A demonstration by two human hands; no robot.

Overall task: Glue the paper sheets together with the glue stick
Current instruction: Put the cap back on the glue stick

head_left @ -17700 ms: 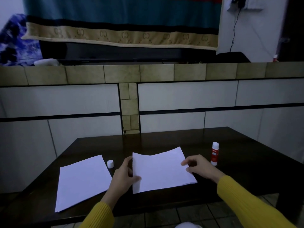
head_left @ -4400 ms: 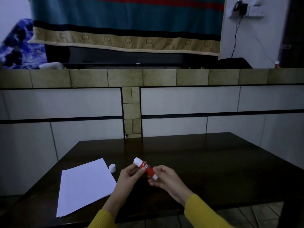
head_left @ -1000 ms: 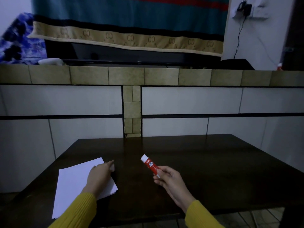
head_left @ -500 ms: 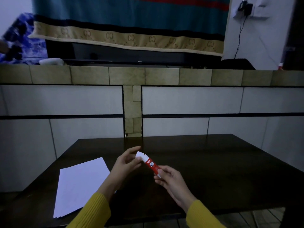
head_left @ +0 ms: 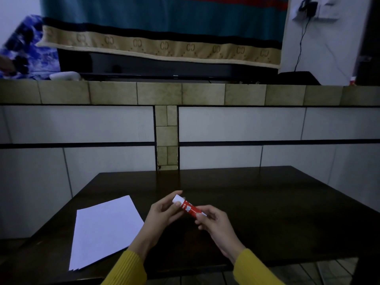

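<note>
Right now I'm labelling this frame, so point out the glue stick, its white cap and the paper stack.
glue stick (head_left: 190,209): head view, on its red labelled barrel.
white cap (head_left: 177,198): head view, on the cap's side.
paper stack (head_left: 104,229): head view, middle of the top sheet.

Dim, bluish light; dark table (head_left: 267,202) swallows detail; wide-angle bending at edges; slightly soft.

White lettering on the red glue stick (head_left: 188,208), too small to read; repeated "CC" monograms along the blanket border (head_left: 164,45)
</note>
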